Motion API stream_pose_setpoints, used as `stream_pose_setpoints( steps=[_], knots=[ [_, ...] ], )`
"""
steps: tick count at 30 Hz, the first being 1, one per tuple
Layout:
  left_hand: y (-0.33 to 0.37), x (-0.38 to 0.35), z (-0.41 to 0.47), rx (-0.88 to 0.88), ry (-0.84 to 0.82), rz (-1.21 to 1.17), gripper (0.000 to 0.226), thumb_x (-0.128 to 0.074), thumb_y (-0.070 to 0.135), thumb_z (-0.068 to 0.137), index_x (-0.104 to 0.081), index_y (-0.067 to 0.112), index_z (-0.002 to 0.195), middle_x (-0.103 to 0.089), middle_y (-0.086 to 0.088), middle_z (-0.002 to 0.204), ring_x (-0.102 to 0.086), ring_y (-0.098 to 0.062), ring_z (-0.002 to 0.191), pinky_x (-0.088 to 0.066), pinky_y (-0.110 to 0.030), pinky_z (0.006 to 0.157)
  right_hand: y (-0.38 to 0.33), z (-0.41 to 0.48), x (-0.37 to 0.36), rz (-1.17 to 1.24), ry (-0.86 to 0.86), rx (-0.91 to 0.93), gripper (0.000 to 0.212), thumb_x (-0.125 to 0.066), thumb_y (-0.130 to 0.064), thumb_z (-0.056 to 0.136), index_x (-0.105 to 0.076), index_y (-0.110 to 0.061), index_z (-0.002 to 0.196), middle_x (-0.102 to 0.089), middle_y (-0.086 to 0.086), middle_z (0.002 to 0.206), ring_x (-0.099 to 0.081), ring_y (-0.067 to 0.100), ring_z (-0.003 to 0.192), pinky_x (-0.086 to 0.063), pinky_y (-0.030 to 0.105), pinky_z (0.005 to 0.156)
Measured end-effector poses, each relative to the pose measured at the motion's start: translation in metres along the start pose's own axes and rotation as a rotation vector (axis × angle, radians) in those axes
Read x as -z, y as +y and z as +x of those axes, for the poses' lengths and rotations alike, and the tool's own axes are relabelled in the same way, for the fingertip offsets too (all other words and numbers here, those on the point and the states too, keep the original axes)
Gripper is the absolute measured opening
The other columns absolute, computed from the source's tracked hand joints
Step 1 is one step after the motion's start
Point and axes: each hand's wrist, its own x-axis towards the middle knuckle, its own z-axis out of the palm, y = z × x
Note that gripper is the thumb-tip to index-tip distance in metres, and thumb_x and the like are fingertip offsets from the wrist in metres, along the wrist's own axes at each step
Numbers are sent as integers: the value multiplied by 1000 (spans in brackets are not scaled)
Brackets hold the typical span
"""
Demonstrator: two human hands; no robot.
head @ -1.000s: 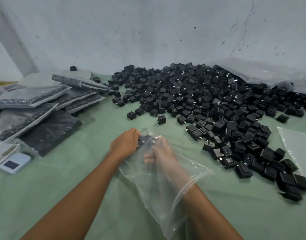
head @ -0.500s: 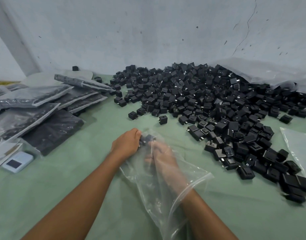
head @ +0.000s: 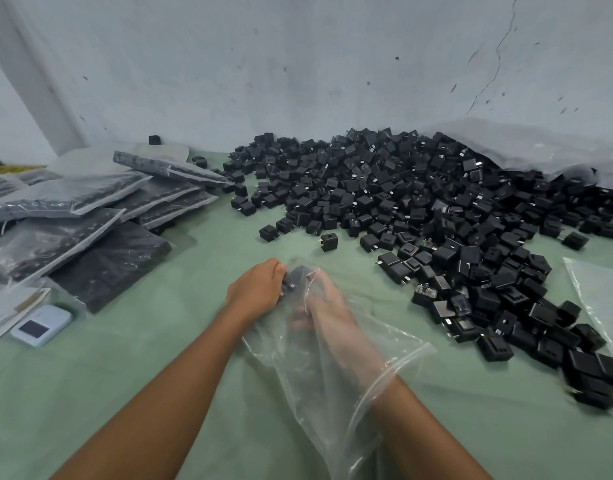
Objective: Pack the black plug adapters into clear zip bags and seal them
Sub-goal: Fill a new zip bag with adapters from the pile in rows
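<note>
- The clear zip bag (head: 333, 375) lies on the green cloth (head: 159, 341) in the near middle, with its mouth toward the person and its closed end pointing far.
- The right hand (head: 327, 303) is inside the bag and the forearm passes through the mouth. Its fingers reach the far end, but the film blurs them, so I cannot tell whether they grip.
- The left hand (head: 256, 289) is outside, at the left of the bag's far end, with its fingers curled round the film there.
- A dark clump of adapters (head: 294, 280) sits inside the far end, between the left fingertips and the right fingers. It touches the left hand through the plastic, and the number in it cannot be told.
- In use are two hands and one bag. A second, empty bag (head: 599, 299) lies flat at the right edge.
- At least six filled bags (head: 90, 209) overlap in a stack on the left. One small white device (head: 41, 325) lies near them.
- A heap of black plug adapters (head: 419, 209), far too many to count, spreads from the far middle to the near right. Part of it lies under a plastic sheet (head: 540, 147).
- Each adapter is a small, matte black, cube-like block. Some show metal prongs or round holes.
- The bag is thin, wrinkled and glossy.
</note>
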Motion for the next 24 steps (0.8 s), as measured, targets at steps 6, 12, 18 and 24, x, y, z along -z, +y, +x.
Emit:
stream_pose_setpoints(
  steps=[6,12,18,24],
  knots=[
    [2,1,0,-5,-4,-13,38,-25,44,106,-52,26,86,-66,11,87,-61,-20,94,-43,-36,77,-3,14,-9,-196,55,14,21,-43,5,95,-64,2,93,-62,22,88,-57,16,77,-47,36,76],
    [7,8,2,-131,-15,53,27,-36,30,105,-50,38,127,-57,6,110,-61,-22,100,-44,-37,81,-7,14,-7,-340,7,-95,29,-49,-6,95,-57,-22,118,-61,5,113,-60,22,105,-50,46,100],
    [11,5,-1,-241,36,88,26,-46,18,98,-57,31,118,-55,4,108,-57,-21,97,-38,-33,73,-21,27,-14,-195,74,-183,34,-43,13,85,-61,-11,101,-65,15,93,-60,25,80,-49,29,68],
    [9,3,-4,-159,6,-48,20,-34,29,104,-50,27,116,-64,5,100,-59,-22,91,-41,-37,74,-3,25,-12,-59,-1,-96,38,-44,0,83,-68,-23,101,-69,18,95,-63,22,79,-49,35,69]
  ],
)
